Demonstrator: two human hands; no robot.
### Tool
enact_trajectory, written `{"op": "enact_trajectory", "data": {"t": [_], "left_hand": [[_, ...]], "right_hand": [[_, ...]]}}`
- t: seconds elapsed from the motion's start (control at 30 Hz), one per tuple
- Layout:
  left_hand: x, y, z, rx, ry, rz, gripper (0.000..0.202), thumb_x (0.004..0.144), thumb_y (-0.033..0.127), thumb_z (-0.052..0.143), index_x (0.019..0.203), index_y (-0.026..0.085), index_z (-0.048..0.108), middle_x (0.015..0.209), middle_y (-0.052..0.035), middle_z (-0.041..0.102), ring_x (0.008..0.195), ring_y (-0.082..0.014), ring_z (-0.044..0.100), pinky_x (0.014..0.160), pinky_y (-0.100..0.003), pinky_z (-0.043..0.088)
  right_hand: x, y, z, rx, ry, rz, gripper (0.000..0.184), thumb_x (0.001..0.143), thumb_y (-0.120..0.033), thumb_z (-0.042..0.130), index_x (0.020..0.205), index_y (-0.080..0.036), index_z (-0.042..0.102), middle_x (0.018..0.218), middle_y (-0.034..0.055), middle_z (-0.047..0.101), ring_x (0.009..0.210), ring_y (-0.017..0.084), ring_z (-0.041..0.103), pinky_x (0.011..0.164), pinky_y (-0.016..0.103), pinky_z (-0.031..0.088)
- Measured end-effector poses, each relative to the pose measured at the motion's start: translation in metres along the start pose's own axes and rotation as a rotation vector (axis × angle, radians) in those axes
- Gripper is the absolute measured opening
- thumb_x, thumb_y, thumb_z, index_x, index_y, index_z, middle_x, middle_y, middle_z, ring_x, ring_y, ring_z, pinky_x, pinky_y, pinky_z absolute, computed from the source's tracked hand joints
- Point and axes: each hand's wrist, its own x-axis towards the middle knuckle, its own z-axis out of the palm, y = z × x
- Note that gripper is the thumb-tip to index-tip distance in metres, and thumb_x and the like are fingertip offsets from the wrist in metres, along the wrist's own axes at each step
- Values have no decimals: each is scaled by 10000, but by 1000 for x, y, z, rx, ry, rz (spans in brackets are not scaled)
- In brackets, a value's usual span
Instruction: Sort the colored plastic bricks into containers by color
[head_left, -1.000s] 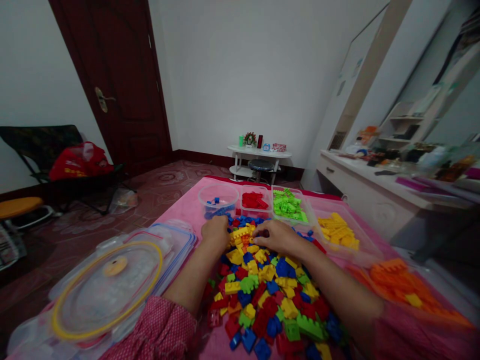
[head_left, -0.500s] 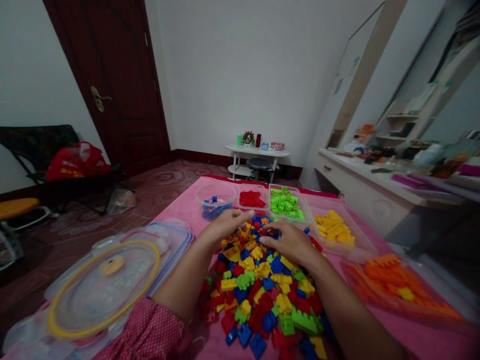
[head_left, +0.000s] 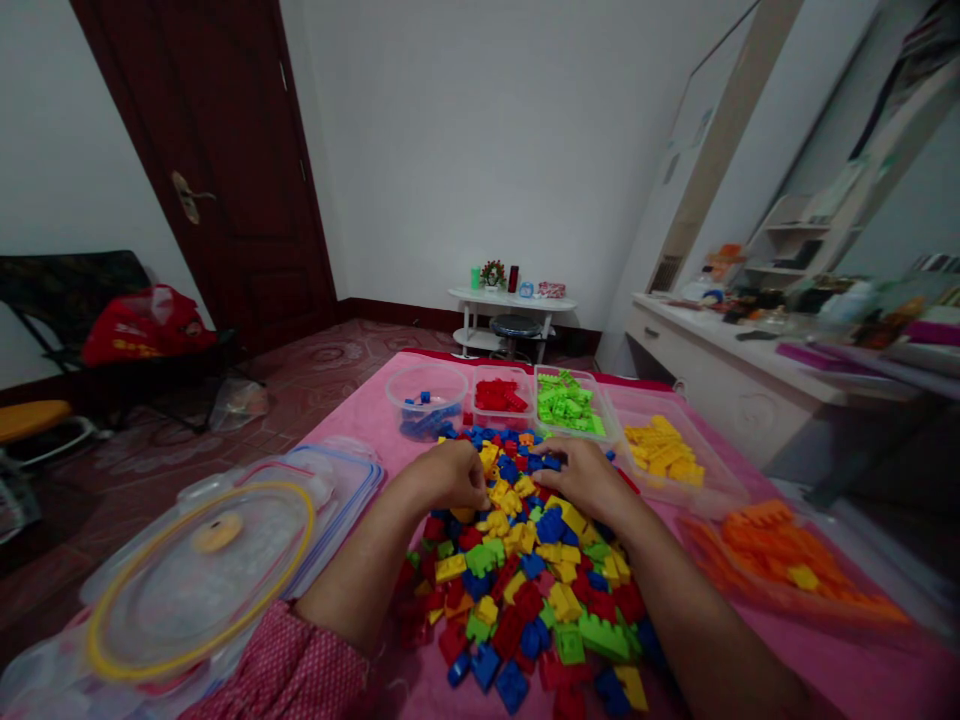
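Observation:
A loose pile of toy building blocks [head_left: 517, 580] in red, yellow, blue, green and orange covers the middle of the pink cloth. My left hand [head_left: 454, 475] is at the pile's upper left, fingertips bent down among yellow blocks and pressed together; whatever they grip is hidden. On the upper right side, my right hand [head_left: 581, 475] rests over blue and yellow blocks, thumb and fingers apart, with nothing seen held. Behind the pile stand a round tub of blue blocks [head_left: 427, 382], a box of red blocks [head_left: 501, 397] and a box of green blocks [head_left: 566, 403].
To the right are a box of yellow blocks [head_left: 664, 450] and a container of orange blocks [head_left: 780, 555] with one yellow block inside. Stacked clear lids [head_left: 202, 580], one yellow-rimmed, lie on the left. A white dresser [head_left: 735, 370] stands beyond the right edge.
My left hand has moved down and slightly left, its fingers going from stretched out to bent into the pile. My right hand stays nearly in place. The view has shifted slightly.

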Motion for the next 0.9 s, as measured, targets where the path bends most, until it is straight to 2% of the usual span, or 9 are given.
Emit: {"op": "enact_trajectory", "data": {"t": [0.2,0.3,0.4,0.5,0.6,0.7,0.77,0.9], "left_hand": [[-1,1,2,88,-39,63,226,531,233,715,754,204,738,742,-13,719,636,-142,608,523,-178,388],[-2,0,2,91,-52,56,194,546,231,704,733,189,735,716,-20,712,623,-144,603,528,-189,389],[-1,-2,0,-29,-40,80,186,573,263,699,727,161,717,684,-22,691,593,-129,576,513,-190,379],[3,0,-1,-323,15,144,233,607,319,696,747,133,679,668,-13,652,584,-105,539,517,-183,376],[7,10,3,-723,45,115,298,631,345,702,820,124,636,676,0,616,554,-77,515,497,-171,364],[11,20,12,-1048,-31,73,325,687,366,678,910,142,599,739,-9,609,534,-67,530,423,-143,312],[13,25,18,-1232,-95,62,282,744,369,632,907,146,580,752,-21,604,533,-71,548,388,-129,300],[16,29,23,-1488,-202,-33,281,836,410,523,882,134,556,722,-38,596,549,-83,583,394,-121,369]], "right_hand": [[2,7,-2,60,39,21,329,647,-286,676,958,-182,710,789,32,688,737,200,593,662,292,443],[2,7,-2,238,78,49,303,649,-273,669,933,-172,700,801,30,690,716,185,600,650,290,467],[1,0,-6,468,88,90,312,643,-290,675,927,-161,681,777,33,688,671,170,605,575,269,480],[-2,-13,-13,631,113,152,387,612,-342,698,945,-149,660,722,26,670,571,145,577,477,242,446],[-6,-28,-23,749,195,173,454,583,-375,720,963,-139,645,731,27,663,529,121,548,465,233,434],[-11,-43,-30,833,261,153,488,587,-387,727,997,-140,631,792,39,670,558,119,556,485,231,448],[-14,-50,-31,857,264,114,474,607,-391,719,1004,-148,629,800,40,671,574,124,566,497,235,463],[-17,-60,-28,799,254,33,389,635,-359,706,968,-166,647,844,47,686,679,156,615,574,254,505]]}}
